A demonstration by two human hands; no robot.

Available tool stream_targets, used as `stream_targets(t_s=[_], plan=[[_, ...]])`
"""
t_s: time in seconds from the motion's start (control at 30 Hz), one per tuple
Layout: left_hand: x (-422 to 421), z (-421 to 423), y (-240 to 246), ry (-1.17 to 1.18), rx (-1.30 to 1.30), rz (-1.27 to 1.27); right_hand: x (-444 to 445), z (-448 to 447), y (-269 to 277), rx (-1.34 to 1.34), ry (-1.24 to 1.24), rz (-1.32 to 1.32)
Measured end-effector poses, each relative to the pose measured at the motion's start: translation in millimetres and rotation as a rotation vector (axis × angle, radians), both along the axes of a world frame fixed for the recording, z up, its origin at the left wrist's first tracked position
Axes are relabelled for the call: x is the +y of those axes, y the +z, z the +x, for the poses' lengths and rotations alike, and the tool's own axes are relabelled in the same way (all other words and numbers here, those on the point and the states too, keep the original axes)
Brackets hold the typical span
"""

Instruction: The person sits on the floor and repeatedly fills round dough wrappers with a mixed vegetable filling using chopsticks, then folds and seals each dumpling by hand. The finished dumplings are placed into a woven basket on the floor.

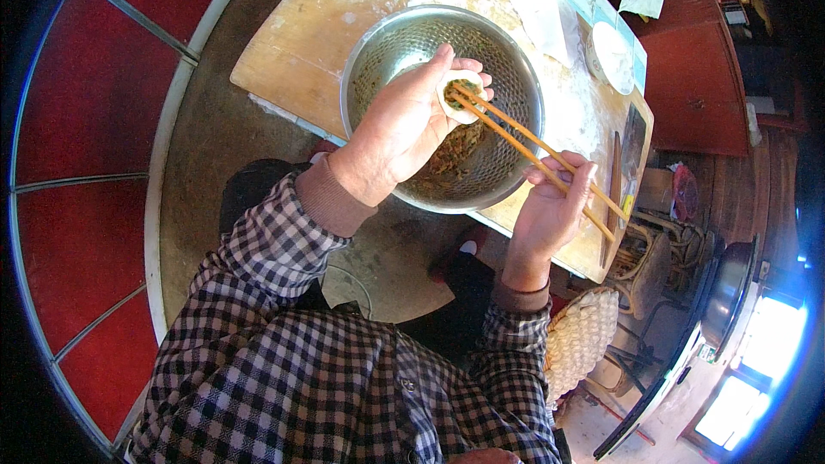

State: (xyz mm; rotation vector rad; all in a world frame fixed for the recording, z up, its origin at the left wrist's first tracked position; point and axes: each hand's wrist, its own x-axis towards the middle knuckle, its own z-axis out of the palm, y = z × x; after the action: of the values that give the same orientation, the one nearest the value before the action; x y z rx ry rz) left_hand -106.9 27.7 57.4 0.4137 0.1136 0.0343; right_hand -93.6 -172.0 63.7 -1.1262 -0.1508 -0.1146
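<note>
Cupped in my left hand [412, 119] lies a round dough wrapper [470, 117] with a dark green and brown filling [459, 95] at its centre. My right hand [557, 200] grips a pair of wooden chopsticks [515, 136], whose tips touch that filling. Both the wrapper and the tips are above a large dimpled steel bowl [538, 100]. At the bottom of the bowl sits more chopped filling [454, 151], partly hidden by my left hand and wrist.
Flour dusts the wooden board [303, 45] under the bowl. A white cloth or sheet [544, 6] and a white bowl [609, 58] stand towards the right. A dark wooden stick [615, 171] lies near the right edge. Below are a woven seat [583, 335] and wicker chairs [644, 258].
</note>
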Motion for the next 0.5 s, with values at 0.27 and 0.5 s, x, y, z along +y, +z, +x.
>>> stream_targets(t_s=[0.27,0.5], plan=[[0.8,0.2,-1.4,-0.032,-0.016,-0.026,-4.5,2.0,-0.7,0.038,0.036,-0.005],[1.0,1.2,-0.5,0.009,0.004,-0.039,-7.2,6.2,-1.7,0.029,0.005,0.053]])
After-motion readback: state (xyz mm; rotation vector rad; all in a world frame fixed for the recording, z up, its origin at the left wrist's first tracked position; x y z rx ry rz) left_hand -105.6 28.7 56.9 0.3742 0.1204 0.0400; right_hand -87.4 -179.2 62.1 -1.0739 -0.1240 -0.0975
